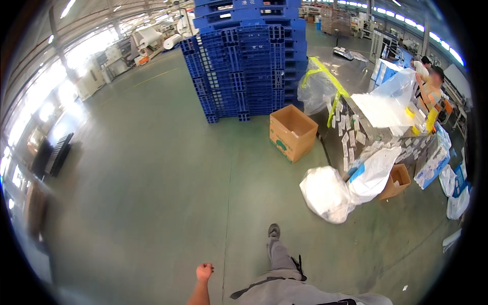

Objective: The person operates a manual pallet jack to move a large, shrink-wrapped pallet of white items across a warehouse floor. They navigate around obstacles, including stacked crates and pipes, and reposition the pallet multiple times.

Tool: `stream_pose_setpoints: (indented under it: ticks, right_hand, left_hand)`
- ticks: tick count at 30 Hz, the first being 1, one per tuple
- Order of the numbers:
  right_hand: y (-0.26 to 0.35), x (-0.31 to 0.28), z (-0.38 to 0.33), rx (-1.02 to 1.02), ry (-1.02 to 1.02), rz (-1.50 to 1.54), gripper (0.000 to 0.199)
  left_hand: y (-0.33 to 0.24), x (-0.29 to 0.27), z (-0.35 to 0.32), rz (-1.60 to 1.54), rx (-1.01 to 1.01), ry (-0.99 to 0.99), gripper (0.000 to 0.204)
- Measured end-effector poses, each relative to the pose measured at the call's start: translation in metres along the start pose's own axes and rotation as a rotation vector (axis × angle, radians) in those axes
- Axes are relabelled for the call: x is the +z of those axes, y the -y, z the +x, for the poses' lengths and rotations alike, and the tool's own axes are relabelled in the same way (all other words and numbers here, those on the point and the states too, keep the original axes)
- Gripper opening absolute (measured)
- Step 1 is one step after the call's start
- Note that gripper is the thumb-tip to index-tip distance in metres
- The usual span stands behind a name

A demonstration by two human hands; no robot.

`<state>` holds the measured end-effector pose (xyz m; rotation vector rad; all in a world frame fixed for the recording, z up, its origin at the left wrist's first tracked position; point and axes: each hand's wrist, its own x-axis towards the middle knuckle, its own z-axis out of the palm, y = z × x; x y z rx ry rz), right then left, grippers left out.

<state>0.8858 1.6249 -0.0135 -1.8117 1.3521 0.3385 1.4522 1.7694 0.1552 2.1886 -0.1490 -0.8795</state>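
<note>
My left hand hangs over the green floor, left of my grey trousers. Its fingers are curled into a loose fist, and nothing shows in them. No object is within its reach. My right hand is out of view. One dark shoe is stretched out ahead on the floor. Farther off to the right lie a stuffed white plastic bag and, leaning by it, a white and blue bag. Beyond them an open cardboard box stands with a little pale material inside.
Tall stacked blue pallets rise ahead. At right is a cluttered worktable with labels on its side, a smaller carton below and people behind. A dark slatted object lies far left; machines line the hall.
</note>
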Motion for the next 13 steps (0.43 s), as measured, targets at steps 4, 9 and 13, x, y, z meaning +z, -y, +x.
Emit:
stream_pose_setpoints:
  ticks: [4, 9, 13]
  right_hand:
    - [0.065, -0.090, 0.147, -0.026, -0.133, 0.095, 0.045]
    - [0.344, -0.397, 0.406, -0.020, -0.160, 0.508, 0.040]
    - [0.484, -0.568, 0.542, -0.332, -0.396, 0.734, 0.025]
  left_hand:
    - [-0.101, 0.044, 0.099, -0.069, -0.091, 0.043, 0.025]
    - [-0.167, 0.077, 0.144, 0.052, -0.277, 0.224, 0.029]
    - [-0.188, 0.099, 0.224, 0.205, -0.044, 0.337, 0.025]
